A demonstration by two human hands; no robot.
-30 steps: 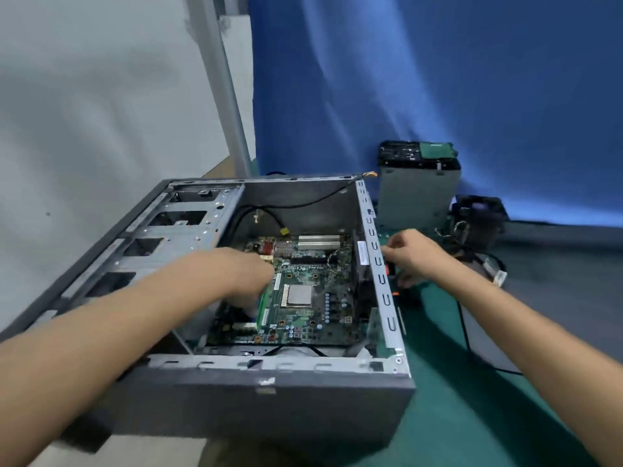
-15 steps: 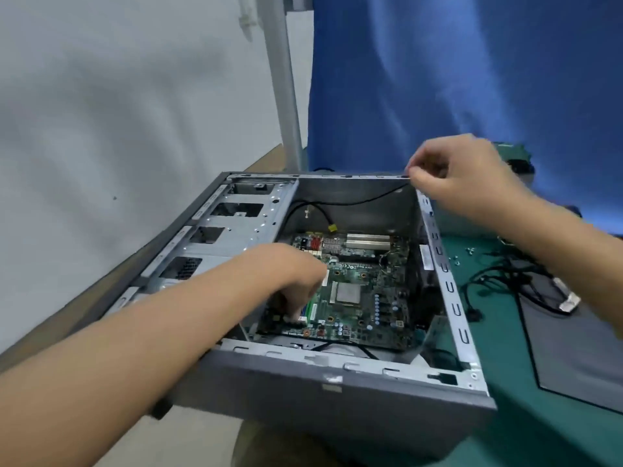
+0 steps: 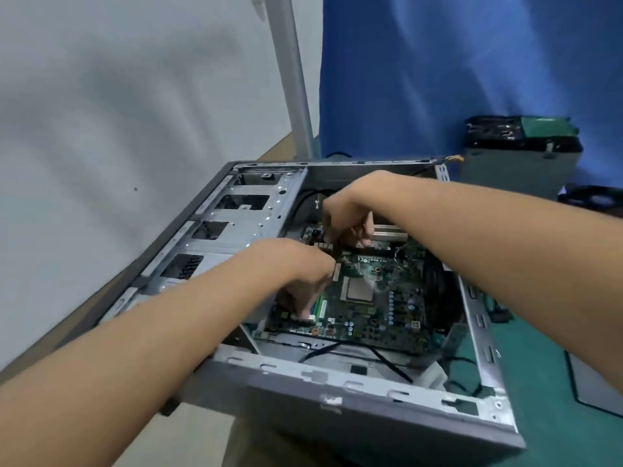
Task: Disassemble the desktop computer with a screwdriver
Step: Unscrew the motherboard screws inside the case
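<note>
The grey desktop case (image 3: 371, 409) lies open on its side. The green motherboard (image 3: 377, 298) sits on its floor with the bare CPU (image 3: 359, 291) in the middle. My left hand (image 3: 296, 274) reaches in from the left, and its curled fingers grip the board's near-left edge by the slots. My right hand (image 3: 350, 214) is inside the case at the board's far-left corner, fingers curled down onto it. What lies under those fingers is hidden. No screwdriver shows.
The metal drive cage (image 3: 236, 227) fills the case's left side. Loose black cables (image 3: 387, 360) run under the board's near edge. On the green mat (image 3: 539, 416) to the right stand a stack of removed units (image 3: 519, 163) and a fan (image 3: 596, 197). A metal pole (image 3: 293, 79) rises behind.
My right hand moved from outside the case's right wall, up to its far right corner, then down into the case at the board's far-left corner. My left hand stayed at the board's left edge.
</note>
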